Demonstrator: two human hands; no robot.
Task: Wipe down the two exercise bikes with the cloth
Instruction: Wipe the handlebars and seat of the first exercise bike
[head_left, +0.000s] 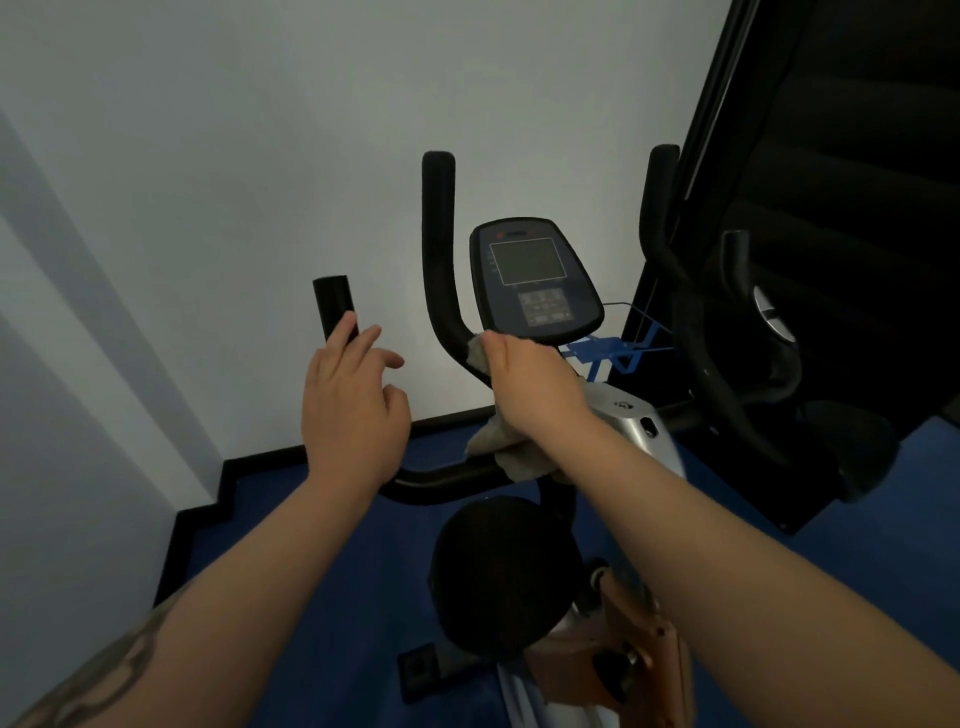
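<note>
At the centre of the frame the right hand (530, 384) has its fingers curled over a beige cloth (511, 457), pressing it against the curved black handlebar (441, 260) of the exercise bike (631, 421) just below the console (535, 280); part of the cloth hangs under the wrist, above the black seat (506, 571) in the lower middle; left of centre the left hand (353, 405) hovers with fingers loosely spread and holding nothing, its fingertips close in front of the short black grip end (335, 306); at the right edge stand further black handles (675, 270) against a dark panel (841, 208); blue floor (322, 545) fills the bottom, white wall (234, 156) the upper left.
</note>
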